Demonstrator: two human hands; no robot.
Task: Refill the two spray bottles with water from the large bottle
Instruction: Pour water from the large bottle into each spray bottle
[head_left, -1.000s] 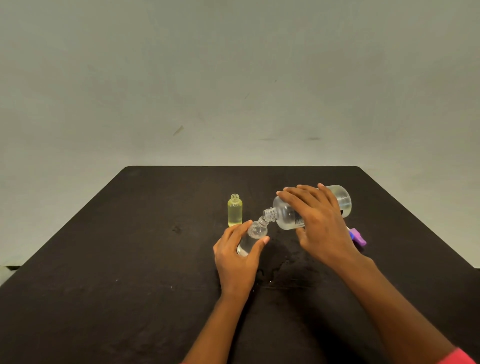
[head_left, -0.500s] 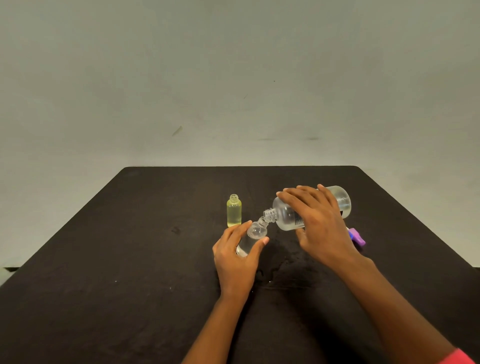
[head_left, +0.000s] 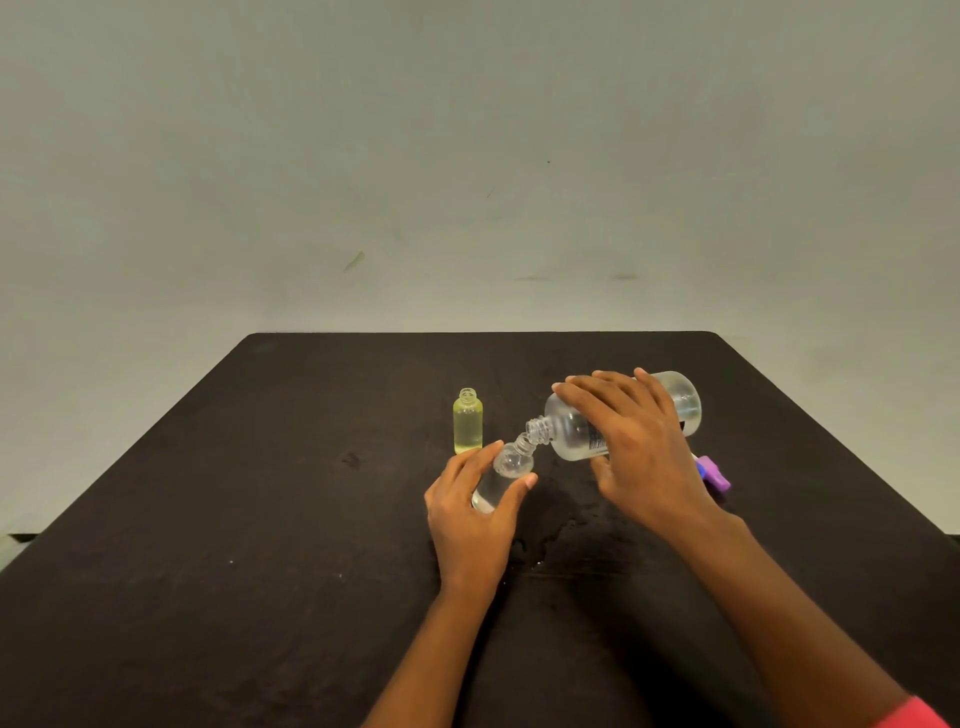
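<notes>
Now tipping the large bottle (head_left: 571, 434) with the right hand (head_left: 639, 457), fingers slightly spread and curving over its upper side, thumb wrapping underneath. Steadying the clear spray bottle (head_left: 506, 462) with the left hand (head_left: 470, 519), pinching its body between thumb and curled fingers, near the middle of the table (head_left: 234, 493), just nearer than the upright, uncapped yellow spray bottle (head_left: 467, 423). Holding the large bottle's long axis almost level, running from far right to near left, aiming its mouth leftward and slightly down, right against the small neck. Leaning the clear spray bottle to meet it, pointing its neck up and rightward. Probably risking a spill: matching two narrow mouths while tilting both, and, by letting either wrist drift, sending water down the outside onto the table, seemingly wet already near the wrists. Possibly overfilling too, hiding the level behind the fingers.
</notes>
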